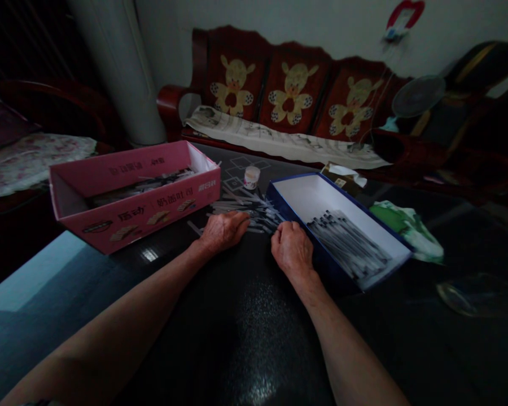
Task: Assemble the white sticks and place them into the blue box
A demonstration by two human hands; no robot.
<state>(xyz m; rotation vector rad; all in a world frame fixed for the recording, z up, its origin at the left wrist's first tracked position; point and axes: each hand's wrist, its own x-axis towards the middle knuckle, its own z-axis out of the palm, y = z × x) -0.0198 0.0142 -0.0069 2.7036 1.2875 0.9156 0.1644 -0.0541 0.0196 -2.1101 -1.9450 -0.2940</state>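
Note:
My left hand (225, 229) rests at the near left side of a loose pile of slender clear and dark pen-like sticks (254, 210) on the dark table. Its fingers are bent and pressed together; whatever they hold is hidden. On the pile's right, beside the blue-edged box (294, 198), my right hand (293, 248) is curled closed, its fingertips turned away from view. Inside that white-lined box lie many similar sticks (347, 242), lined up side by side with dark ends. A pink box (165, 211) to the left holds more loose sticks (161, 181).
A small white tub (252, 177) stands behind the pile. Right of the blue-edged box lies a green and white plastic packet (408, 228). White paper (347, 172) sits at the table's far edge. Beyond is a wooden sofa (201, 62) with bear-patterned cushions.

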